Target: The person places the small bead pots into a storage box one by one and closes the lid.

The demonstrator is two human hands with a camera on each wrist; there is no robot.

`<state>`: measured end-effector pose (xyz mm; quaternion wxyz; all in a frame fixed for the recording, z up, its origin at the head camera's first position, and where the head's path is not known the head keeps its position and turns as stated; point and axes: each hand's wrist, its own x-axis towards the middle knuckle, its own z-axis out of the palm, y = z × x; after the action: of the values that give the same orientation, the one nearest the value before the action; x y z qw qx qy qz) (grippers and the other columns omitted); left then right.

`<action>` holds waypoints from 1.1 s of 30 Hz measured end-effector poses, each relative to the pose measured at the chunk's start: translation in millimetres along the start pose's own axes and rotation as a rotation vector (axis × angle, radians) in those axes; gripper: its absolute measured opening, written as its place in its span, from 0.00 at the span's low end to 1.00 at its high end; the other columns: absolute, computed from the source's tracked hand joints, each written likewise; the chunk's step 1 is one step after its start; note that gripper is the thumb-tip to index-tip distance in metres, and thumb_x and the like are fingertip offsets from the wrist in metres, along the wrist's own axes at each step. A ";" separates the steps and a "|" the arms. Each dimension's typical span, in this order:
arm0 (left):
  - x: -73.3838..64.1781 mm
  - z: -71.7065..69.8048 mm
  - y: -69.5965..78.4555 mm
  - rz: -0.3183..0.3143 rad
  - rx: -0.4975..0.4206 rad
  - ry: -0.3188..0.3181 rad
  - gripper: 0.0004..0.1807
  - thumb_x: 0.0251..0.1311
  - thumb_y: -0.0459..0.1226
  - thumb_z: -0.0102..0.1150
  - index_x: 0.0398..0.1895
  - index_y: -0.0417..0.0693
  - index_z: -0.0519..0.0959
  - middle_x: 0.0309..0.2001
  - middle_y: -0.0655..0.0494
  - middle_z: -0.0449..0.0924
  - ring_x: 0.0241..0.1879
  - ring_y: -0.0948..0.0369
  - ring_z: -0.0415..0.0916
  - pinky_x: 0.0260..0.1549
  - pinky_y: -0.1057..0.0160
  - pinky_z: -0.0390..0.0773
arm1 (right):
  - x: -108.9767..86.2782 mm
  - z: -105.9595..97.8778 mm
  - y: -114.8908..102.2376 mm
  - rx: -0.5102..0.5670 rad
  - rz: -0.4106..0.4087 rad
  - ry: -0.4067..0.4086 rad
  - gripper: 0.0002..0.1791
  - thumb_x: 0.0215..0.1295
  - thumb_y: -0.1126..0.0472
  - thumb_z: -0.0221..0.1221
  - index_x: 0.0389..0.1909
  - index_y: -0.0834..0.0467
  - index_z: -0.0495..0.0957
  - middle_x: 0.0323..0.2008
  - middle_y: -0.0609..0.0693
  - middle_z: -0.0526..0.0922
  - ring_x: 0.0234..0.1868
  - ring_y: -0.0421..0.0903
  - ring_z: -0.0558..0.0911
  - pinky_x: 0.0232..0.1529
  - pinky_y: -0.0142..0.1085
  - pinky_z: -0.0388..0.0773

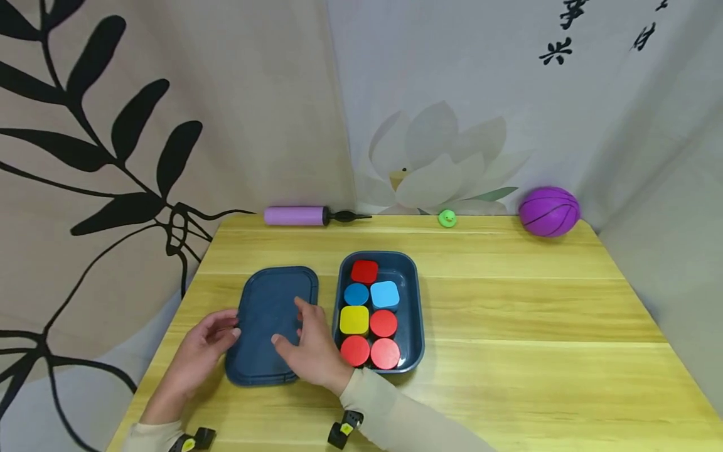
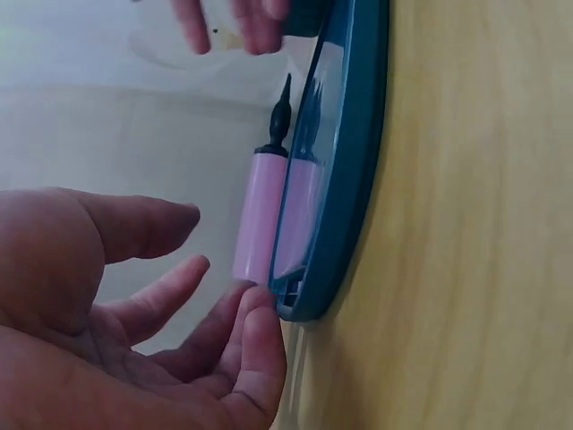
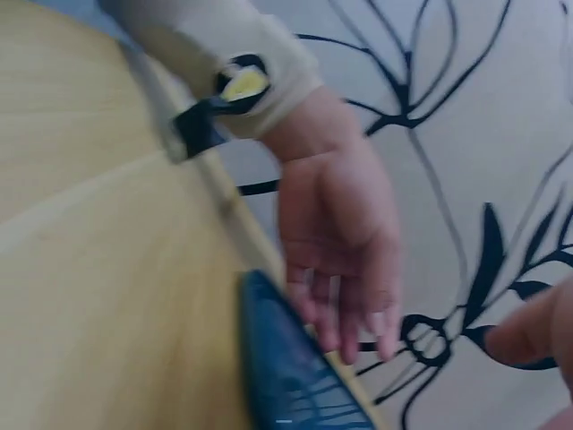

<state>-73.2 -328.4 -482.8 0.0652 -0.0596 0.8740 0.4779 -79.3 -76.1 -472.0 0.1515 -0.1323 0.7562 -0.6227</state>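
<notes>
A dark blue lid (image 1: 265, 339) lies flat on the table, left of a dark blue tray (image 1: 415, 314). My left hand (image 1: 200, 358) is at the lid's left edge with loosely bent fingers. In the left wrist view, the fingertips of the left hand (image 2: 170, 313) come up to the lid's rim (image 2: 358, 179), and the thumb stands apart; whether they touch is unclear. Over the lid's right side hovers my right hand (image 1: 316, 348), thumb and fingers spread and holding nothing. Inside the tray are several blocks, among them a yellow block (image 1: 354, 320) and a light blue block (image 1: 385, 295).
Along the table's back edge lie a purple hand pump (image 1: 296, 216), a small green toy (image 1: 447, 218) and a purple ball (image 1: 550, 211). Behind the table (image 1: 525, 376) hangs a curtain with a leaf and flower print.
</notes>
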 end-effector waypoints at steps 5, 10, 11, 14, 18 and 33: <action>-3.7 -0.3 -2.2 -0.068 0.031 0.007 0.30 0.78 0.41 0.59 0.77 0.40 0.66 0.72 0.38 0.71 0.62 0.57 0.74 0.48 0.81 0.72 | -2.5 14.5 11.6 -0.006 0.038 0.098 0.46 0.75 0.54 0.61 0.85 0.60 0.48 0.80 0.58 0.51 0.77 0.58 0.65 0.75 0.55 0.68; -5.8 -3.3 -3.4 -0.103 0.021 -0.033 0.32 0.78 0.39 0.59 0.79 0.39 0.62 0.74 0.35 0.67 0.71 0.40 0.68 0.47 0.80 0.71 | -5.6 21.2 17.0 0.025 0.055 0.148 0.47 0.74 0.56 0.62 0.85 0.60 0.47 0.82 0.61 0.47 0.79 0.59 0.62 0.76 0.57 0.66; -5.3 -4.0 -3.9 -0.111 0.020 -0.044 0.33 0.79 0.39 0.58 0.80 0.39 0.61 0.74 0.34 0.66 0.71 0.40 0.68 0.47 0.79 0.72 | -6.0 22.0 17.4 0.026 0.062 0.149 0.47 0.74 0.56 0.62 0.85 0.60 0.47 0.82 0.61 0.46 0.79 0.58 0.62 0.76 0.57 0.66; -3.1 -6.6 -5.6 -0.123 0.017 -0.057 0.34 0.79 0.40 0.57 0.81 0.38 0.60 0.74 0.33 0.66 0.71 0.40 0.68 0.47 0.78 0.73 | -6.1 23.6 18.3 0.022 0.081 0.148 0.48 0.73 0.56 0.62 0.85 0.60 0.47 0.82 0.61 0.46 0.79 0.59 0.62 0.76 0.58 0.66; 0.0 -12.9 -8.6 -0.123 -0.007 -0.057 0.35 0.80 0.38 0.56 0.82 0.35 0.56 0.75 0.30 0.65 0.67 0.53 0.73 0.47 0.80 0.74 | -6.0 24.1 19.4 0.016 0.084 0.144 0.47 0.73 0.57 0.62 0.85 0.60 0.48 0.82 0.61 0.47 0.80 0.59 0.61 0.76 0.58 0.66; -1.5 -43.6 -26.8 -0.034 -0.218 -0.101 0.33 0.77 0.33 0.59 0.80 0.36 0.62 0.58 0.82 0.72 0.47 0.79 0.79 0.43 0.70 0.83 | -5.8 19.5 11.3 0.008 0.048 0.104 0.41 0.76 0.59 0.59 0.84 0.59 0.52 0.81 0.55 0.55 0.80 0.55 0.58 0.79 0.56 0.62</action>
<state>-69.7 -379.5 -481.4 0.1105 -0.0569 0.8113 0.5713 -66.5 -89.3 -486.2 0.1275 -0.0810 0.7634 -0.6280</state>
